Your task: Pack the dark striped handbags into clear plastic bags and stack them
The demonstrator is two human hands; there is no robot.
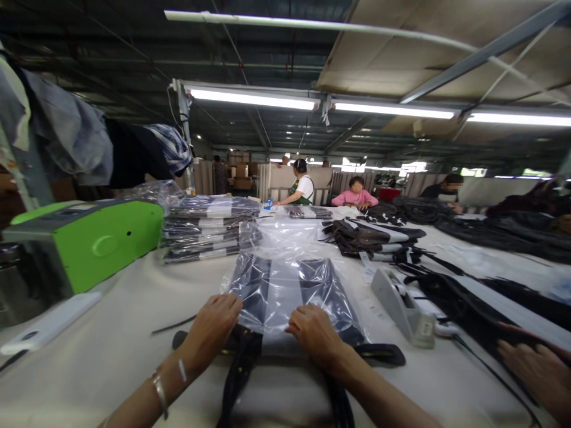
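Observation:
A clear plastic bag (pixel 321 279) lies on the table in front of me, partly drawn over a dark folded fabric item with a white strip (pixel 285 285) down its middle. The item's black straps (pixel 241 368) stick out of the near end. My left hand (pixel 217 318) has its fingers closed on the bag's left near edge. My right hand (pixel 314 333) is closed too, gripping the bag at the near edge, right of the white strip. The fingertips of both hands are partly hidden.
Bagged dark items (pixel 205 229) are stacked beyond, left of centre. A green machine (pixel 107 244) stands at left. Right are a grey tape dispenser (pixel 401 309), dark fabric pieces (pixel 379 238) and another person's hand (pixel 530 368). People work farther back.

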